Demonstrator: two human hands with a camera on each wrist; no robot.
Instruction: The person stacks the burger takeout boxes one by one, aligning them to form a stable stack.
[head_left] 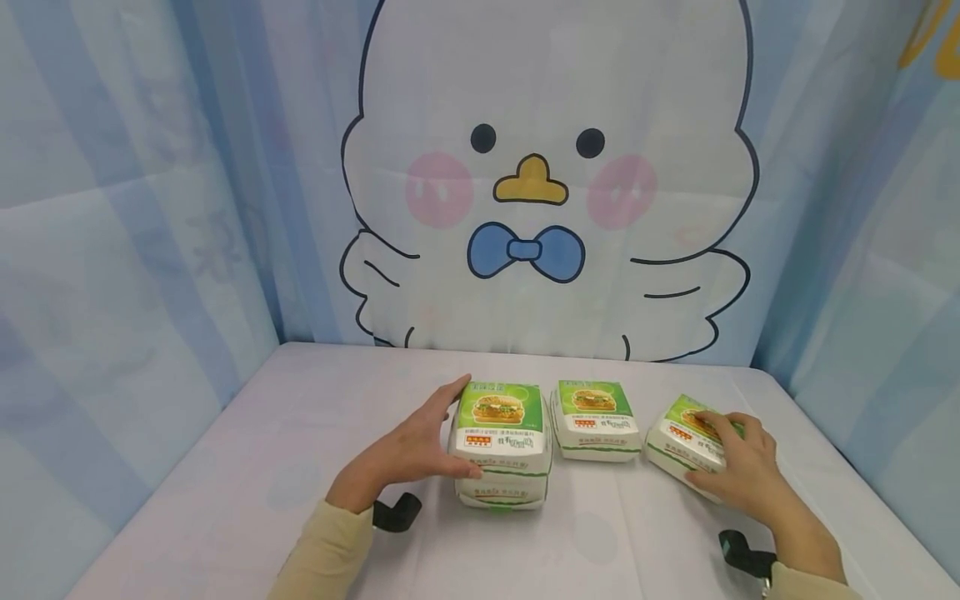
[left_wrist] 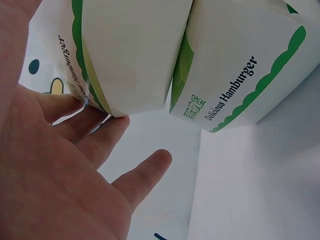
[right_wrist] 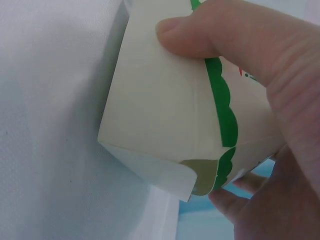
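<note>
Two white-and-green paper hamburger boxes are stacked near the middle of the table. My left hand grips the upper box, thumb at its near left corner and fingers along the left and far sides. Below it sits the lower box; in the left wrist view a narrow gap parts the two at one edge. On the right, my right hand holds another hamburger box, which is turned at an angle. Its thumb presses the near wall while the other fingers reach over to the far side.
Between the stack and the right box stands one more hamburger box, close beside both. A white cloth covers the table. Blue-and-white curtains enclose it at the sides, and a cartoon bird backdrop hangs behind.
</note>
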